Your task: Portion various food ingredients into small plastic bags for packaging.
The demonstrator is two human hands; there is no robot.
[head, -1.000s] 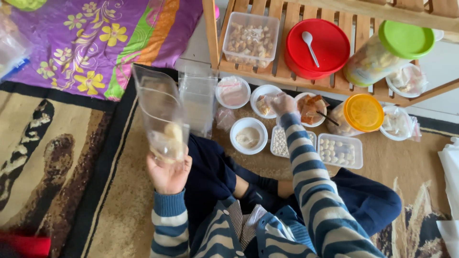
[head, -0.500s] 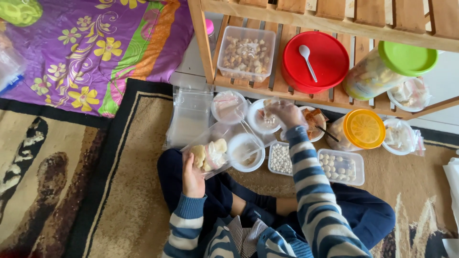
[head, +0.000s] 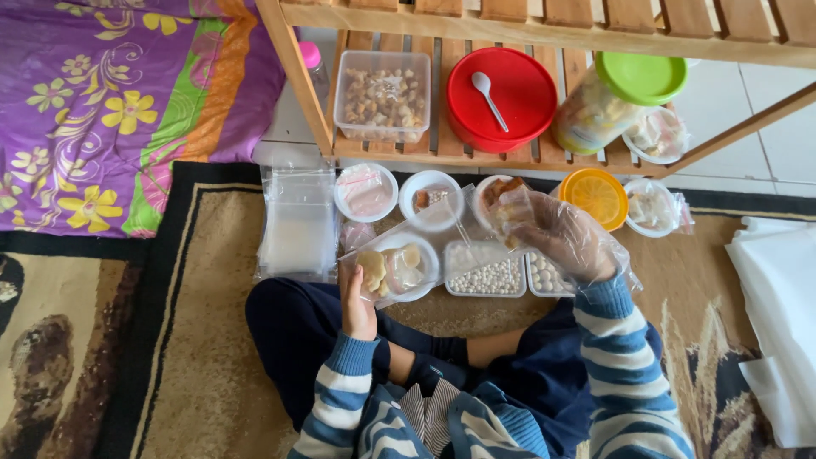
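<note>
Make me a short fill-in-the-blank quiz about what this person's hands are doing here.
1. The left hand holds a clear ____ bag with pale food pieces inside.
2. The right hand wears a thin transparent ____.
3. A white spoon lies on the ____ lid on the wooden shelf.

Missing words: plastic; glove; red

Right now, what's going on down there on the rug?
A person in a striped sweater sits cross-legged on the patterned rug, packing snacks. The left hand holds a clear plastic bag with a few pale pieces inside. The right hand, covered by a thin plastic glove, grips a brownish piece of food near the bag's mouth. Small white bowls and trays of white balls lie in front, below a wooden shelf.
</note>
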